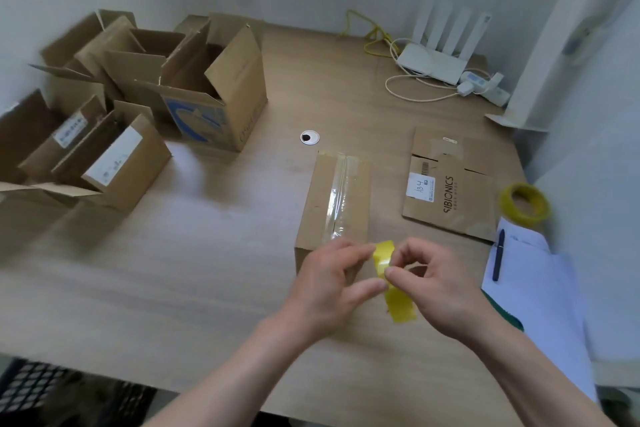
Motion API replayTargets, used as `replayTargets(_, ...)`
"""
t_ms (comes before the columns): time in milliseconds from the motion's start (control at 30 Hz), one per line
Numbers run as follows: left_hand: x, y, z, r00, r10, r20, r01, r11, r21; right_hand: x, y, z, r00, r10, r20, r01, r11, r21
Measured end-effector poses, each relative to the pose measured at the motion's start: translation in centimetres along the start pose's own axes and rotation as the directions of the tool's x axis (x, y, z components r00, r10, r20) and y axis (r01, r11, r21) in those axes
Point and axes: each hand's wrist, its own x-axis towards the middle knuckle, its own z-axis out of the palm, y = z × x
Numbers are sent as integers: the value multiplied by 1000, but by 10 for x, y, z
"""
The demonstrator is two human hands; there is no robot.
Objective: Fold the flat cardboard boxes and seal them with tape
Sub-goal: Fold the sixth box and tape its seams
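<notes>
Yellow tape (391, 279), a short loose strip, is held between both hands at the near edge of a folded box (332, 204) in the middle of the worktop (194, 253). The left hand (332, 282) has its grip clamped on the strip, thumb and fingertips pinching its left edge. The right hand (433, 284) has its grip clamped on the same strip from the other side, fingers curled, thumb and forefinger pinching it near the middle. The lower end of the strip hangs free below the fingers.

The folded box stands closed, with a band of clear tape along its top seam running away from the person. Just to its right lies a flat box (450, 184), unfolded, printed with lettering and bearing a white label. Right of that, near the worktop's edge, sits a roll of yellow tape (524, 203). Nearer the person on the right lie white sheets of paper (533, 288) with a dark pen (498, 256) resting on them.

On the left side of the worktop stands a cluster of open boxes (138, 104) with their flaps up. At the far right corner are a white router (436, 59) and loose cables.
</notes>
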Motion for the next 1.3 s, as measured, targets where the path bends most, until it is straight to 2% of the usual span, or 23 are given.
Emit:
replayTargets(67, 0, 6, 5, 999, -40, -2, 40, 998, -39, -2, -7, 0, 998, 3, 56, -7, 997, 75)
replayTargets(200, -2, 1, 4, 996, -78, -31, 77, 996, -37, -5, -13, 2, 994, -13, 110, 6, 998, 65)
replayTargets(400, -5, 1, 2, 990, -137, -46, 128, 978, -162, -7, -14, 11, 994, -36, 106, 33, 999, 31)
replayTargets(500, -9, 0, 0, 992, -119, -31, 111, 976, -186, -9, -11, 14, 997, -34, 73, 31, 999, 43)
replayTargets(567, -13, -1, -2, 991, -122, -53, 108, 971, -214, -12, -10, 19, 996, -23, 88, 14, 994, 106)
replayTargets(667, -21, -1, 0, 982, -175, -75, 147, 949, -279, -24, -4, 30, 979, 35, 201, -98, 945, 312)
replayTargets(733, -27, -1, 0, 974, -214, -77, 181, 933, -310, -33, 1, 35, 970, 53, 237, -139, 920, 367)
replayTargets(867, -28, -9, -11, 956, -233, -180, 170, 937, -306, -47, 18, 49, 976, 205, 78, -217, 953, 213)
replayTargets(967, -26, -14, -17, 963, -248, -110, 204, 930, -307, -54, 22, 59, 954, 301, -5, -290, 924, 250)
replayTargets(1167, -32, -25, -17, 943, -260, 208, 304, 928, -217, -49, 7, 63, 969, 240, -58, -211, 927, 310)
replayTargets(1233, -32, -23, -16, 936, -254, 244, 300, 938, -173, -47, 3, 67, 977, 206, -60, -177, 931, 319)
replayTargets(1300, -30, -21, -15, 945, -243, 220, 277, 951, -138, -46, 0, 71, 986, 156, -53, -134, 946, 296)
